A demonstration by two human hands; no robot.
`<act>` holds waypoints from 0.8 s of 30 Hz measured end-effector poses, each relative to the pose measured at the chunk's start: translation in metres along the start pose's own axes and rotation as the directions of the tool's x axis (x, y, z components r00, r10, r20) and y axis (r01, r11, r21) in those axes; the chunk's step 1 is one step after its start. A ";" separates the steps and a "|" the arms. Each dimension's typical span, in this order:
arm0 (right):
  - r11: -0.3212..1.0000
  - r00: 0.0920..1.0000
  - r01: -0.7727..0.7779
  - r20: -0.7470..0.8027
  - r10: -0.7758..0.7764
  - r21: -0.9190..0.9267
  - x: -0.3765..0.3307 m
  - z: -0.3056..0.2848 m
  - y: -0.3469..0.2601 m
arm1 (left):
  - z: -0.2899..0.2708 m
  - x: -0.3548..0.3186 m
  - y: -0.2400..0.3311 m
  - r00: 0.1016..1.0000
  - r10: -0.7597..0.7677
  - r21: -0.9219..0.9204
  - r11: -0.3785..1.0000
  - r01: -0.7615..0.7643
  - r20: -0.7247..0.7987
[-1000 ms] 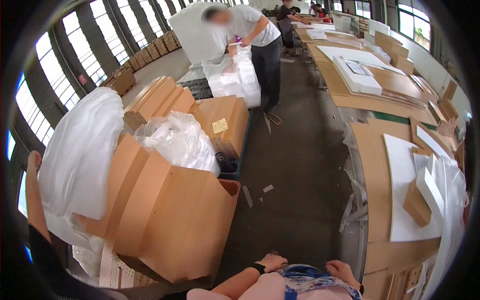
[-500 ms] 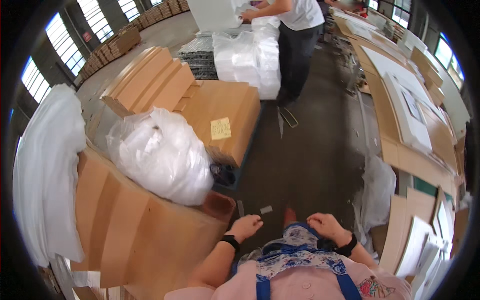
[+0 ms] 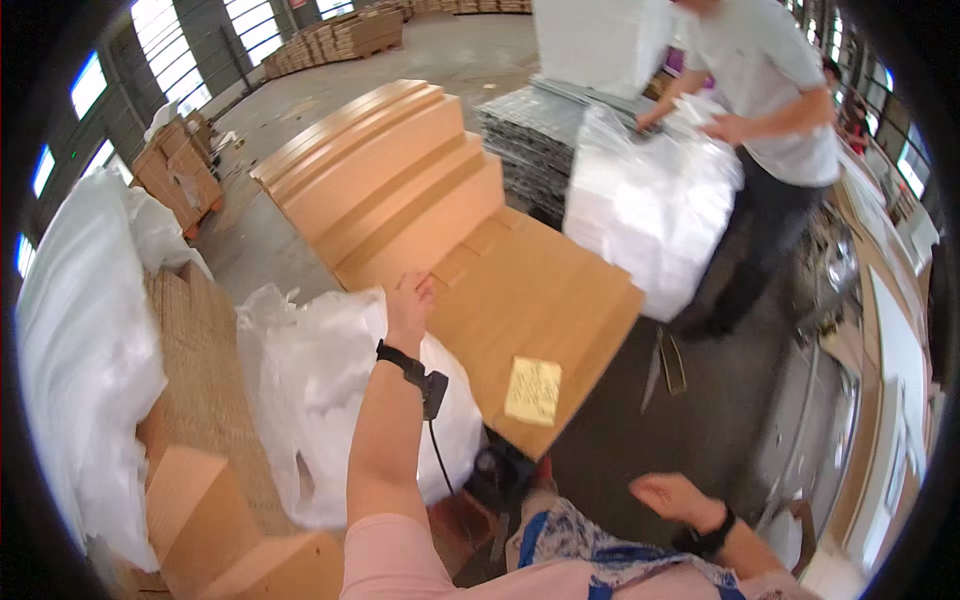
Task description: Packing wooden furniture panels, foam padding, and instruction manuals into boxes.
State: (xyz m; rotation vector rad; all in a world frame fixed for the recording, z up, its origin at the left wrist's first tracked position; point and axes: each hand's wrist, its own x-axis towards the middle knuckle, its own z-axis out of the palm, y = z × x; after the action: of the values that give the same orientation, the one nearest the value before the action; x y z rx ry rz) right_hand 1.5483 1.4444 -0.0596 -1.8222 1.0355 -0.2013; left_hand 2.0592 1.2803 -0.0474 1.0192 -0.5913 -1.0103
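Note:
My left hand (image 3: 410,305) reaches forward over a crumpled clear plastic bag (image 3: 320,390), its fingers at the near edge of a stack of tan wooden boards (image 3: 520,290); I cannot tell whether it grips anything. A black band with a cable sits on that wrist. My right hand (image 3: 672,497) hangs low over the dark floor, fingers loosely apart, holding nothing. A yellow paper note (image 3: 533,390) lies on the boards' near corner.
Another person (image 3: 770,110) in a grey shirt handles white plastic-wrapped bundles (image 3: 650,210) at the back right. Stepped board stacks (image 3: 380,165) stand behind. White foam sheeting (image 3: 85,350) drapes over boards on the left. A long workbench (image 3: 890,340) runs along the right.
My view has moved closer to the board stack. My left hand rose from my lap and reached out over the plastic bag to the boards. My right hand stayed low.

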 end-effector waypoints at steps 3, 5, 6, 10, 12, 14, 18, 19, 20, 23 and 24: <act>0.883 0.890 -0.446 -0.171 0.422 -0.146 0.015 -0.037 0.028 | -0.102 0.118 -0.028 0.937 0.154 0.248 0.966 -0.076 -0.312; 0.855 0.831 -0.518 -0.255 0.495 -0.030 0.017 -0.054 0.076 | -0.148 0.170 -0.049 0.884 0.260 0.422 0.903 -0.079 -0.390; 0.850 0.828 -0.526 -0.250 0.501 -0.038 0.037 -0.061 0.074 | -0.180 0.189 -0.060 0.857 0.242 0.443 0.896 -0.018 -0.455; 0.808 0.803 -0.559 -0.120 0.584 0.188 0.126 -0.098 0.045 | -0.375 0.200 -0.067 0.791 0.271 0.662 0.718 0.213 -0.549; 0.938 0.936 -0.343 -0.100 0.338 -0.040 0.190 -0.115 0.033 | -0.402 0.224 -0.057 0.832 0.237 0.776 0.549 0.311 -0.501; 0.932 0.933 -0.301 -0.265 0.244 -0.204 0.246 -0.123 0.044 | -0.312 0.244 -0.124 0.829 0.236 0.769 0.558 0.312 -0.508; 0.973 0.960 0.025 -0.265 -0.087 -0.231 0.356 -0.106 -0.007 | -0.175 0.201 -0.068 0.760 0.363 0.804 0.491 0.335 -0.539; 0.974 0.961 0.032 -0.259 -0.091 -0.225 0.365 -0.092 -0.013 | -0.169 0.194 -0.061 0.758 0.467 0.888 0.299 0.349 -0.455; 0.982 0.983 0.027 -0.172 -0.060 -0.184 0.373 -0.081 -0.016 | -0.165 0.190 -0.056 0.759 0.549 0.928 0.094 0.360 -0.350; 0.965 0.993 0.114 0.013 -0.114 -0.235 0.371 -0.073 -0.016 | -0.152 0.217 -0.033 0.957 0.290 0.941 -0.322 0.102 -0.004; 0.926 0.976 0.211 0.124 -0.181 -0.314 0.364 -0.074 -0.014 | -0.160 0.223 -0.034 0.956 0.291 0.944 -0.321 0.079 0.019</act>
State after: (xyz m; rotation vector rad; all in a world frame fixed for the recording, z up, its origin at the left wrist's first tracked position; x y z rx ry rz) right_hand 1.7414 1.1326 -0.1204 -2.2164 0.8565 -0.0652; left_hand 2.2722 1.1408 -0.1560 2.5472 -1.4158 0.2180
